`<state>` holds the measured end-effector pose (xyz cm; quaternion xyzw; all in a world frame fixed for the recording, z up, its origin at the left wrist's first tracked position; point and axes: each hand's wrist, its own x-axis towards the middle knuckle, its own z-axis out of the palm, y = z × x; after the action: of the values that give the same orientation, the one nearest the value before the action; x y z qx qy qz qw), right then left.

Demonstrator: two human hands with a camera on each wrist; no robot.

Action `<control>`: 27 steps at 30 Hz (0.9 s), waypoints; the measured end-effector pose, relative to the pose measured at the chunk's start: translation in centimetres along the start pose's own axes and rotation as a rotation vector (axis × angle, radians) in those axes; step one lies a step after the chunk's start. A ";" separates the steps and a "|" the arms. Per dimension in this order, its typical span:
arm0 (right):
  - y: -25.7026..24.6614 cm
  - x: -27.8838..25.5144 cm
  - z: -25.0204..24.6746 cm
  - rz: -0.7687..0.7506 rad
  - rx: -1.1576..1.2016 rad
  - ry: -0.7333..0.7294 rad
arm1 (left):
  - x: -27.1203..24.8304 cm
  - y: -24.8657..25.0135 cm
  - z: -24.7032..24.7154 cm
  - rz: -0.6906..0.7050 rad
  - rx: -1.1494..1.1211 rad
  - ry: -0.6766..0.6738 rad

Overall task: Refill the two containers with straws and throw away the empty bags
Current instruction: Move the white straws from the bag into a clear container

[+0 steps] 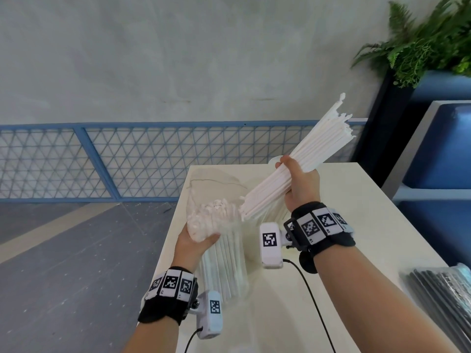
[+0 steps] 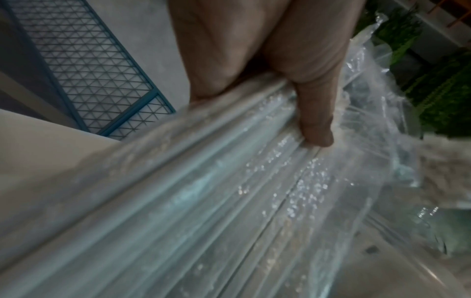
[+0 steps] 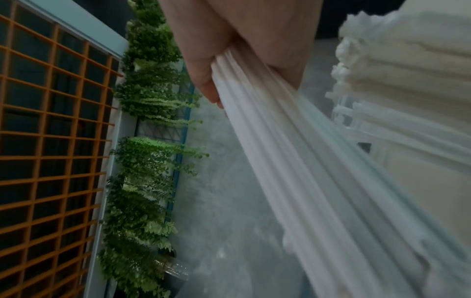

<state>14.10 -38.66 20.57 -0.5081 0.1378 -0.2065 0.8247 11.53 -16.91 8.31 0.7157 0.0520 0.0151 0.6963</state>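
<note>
On the left, the left hand [image 1: 196,242] wraps its fingers and thumb round the upper part of a clear plastic bag of white straws [image 1: 224,253], which stands nearly upright on the pale rectangular table [image 1: 362,225], its open mouth just above the hand. To its right and higher, the right hand [image 1: 300,184] is closed round the middle of a loose bundle of white straws [image 1: 295,169]; the bundle's long axis runs on a slant, its low end beside the bag's mouth and its high end up and away to the right. Judging by this, the right hand carries the coming move, and the bundle must swing upright before it can drop into a holder. I cannot make out either container. Count: one open bag in hand, one loose bundle, and one pack of dark straws in clear wrap [image 1: 443,296] at the table's right edge.
</note>
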 end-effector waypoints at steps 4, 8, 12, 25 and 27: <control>-0.2 0.6 -0.3 -0.213 -0.225 0.062 | 0.3 -0.1 -0.5 -0.007 -0.041 0.068; 1.4 -0.1 -0.2 -0.221 -0.405 0.008 | -0.1 0.3 0.1 0.027 -0.031 0.019; 2.5 0.1 -1.2 -0.305 -0.481 0.007 | -0.5 0.3 0.5 0.046 -0.036 -0.009; 5.2 0.7 -3.4 -0.256 -0.944 -0.173 | -0.2 -0.3 0.4 0.027 -0.099 -0.017; 5.3 0.8 -3.0 -0.302 -0.936 -0.162 | -0.2 -0.4 0.4 0.026 -0.100 -0.015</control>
<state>14.53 -39.28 14.43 -0.8526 0.0759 -0.1994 0.4770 11.34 -17.36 7.95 0.6808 0.0365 0.0215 0.7313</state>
